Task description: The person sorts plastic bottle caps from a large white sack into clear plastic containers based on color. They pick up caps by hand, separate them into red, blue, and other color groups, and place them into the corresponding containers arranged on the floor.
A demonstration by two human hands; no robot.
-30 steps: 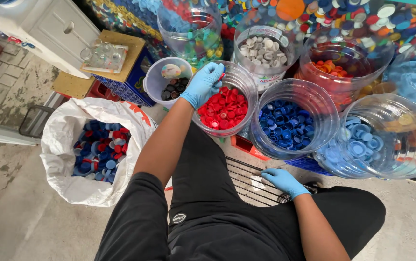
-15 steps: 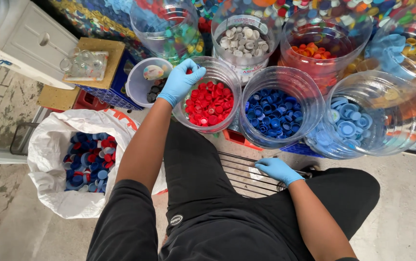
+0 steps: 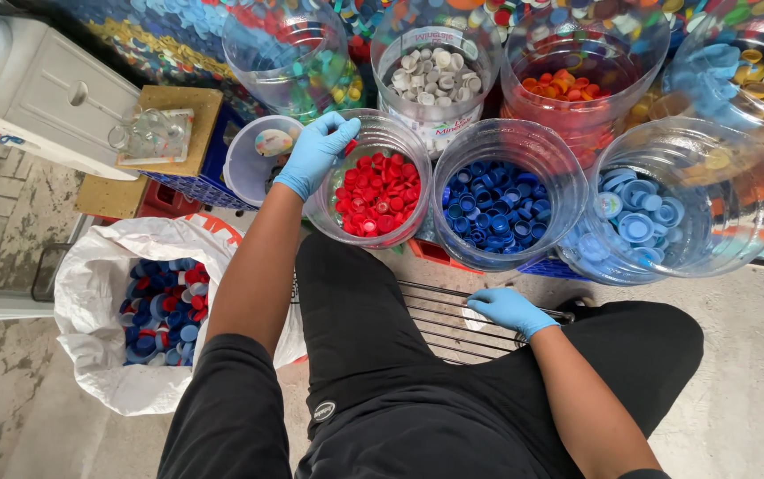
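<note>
Head view, the only one we have. We note the left hand (image 3: 315, 151), in a blue glove, curled over the near-left rim of the clear tub of red caps (image 3: 375, 191); the fingers clasp the rim itself and we cannot tell whether a cap sits under the palm. The right hand (image 3: 508, 309), also gloved, lies flat and slack on the wire rack (image 3: 439, 321) between the knees, grasping nothing. The red tub stands in the front row, touching the tub of dark blue caps (image 3: 506, 208) on its right.

Risks, as we judge them: the tubs stand crowded rim to rim, so a pull on the red tub's edge could tip it or nudge its neighbour and spill caps to the floor. A cap let go near the rim could fall outside, or land among the dark blue ones. The white sack (image 3: 116, 306) of mixed red and blue caps slumps open at the left knee and could sag and shed its load.

Count: two gloved hands; eight containers in sight, namely red, dark blue, the tub of light blue caps (image 3: 666, 222), the tub of white caps (image 3: 430, 66), orange-red, mixed green, one yellowish at far right, and a small white bucket (image 3: 258, 155); one sack; one rack. Caps themselves are too many to count.
</note>
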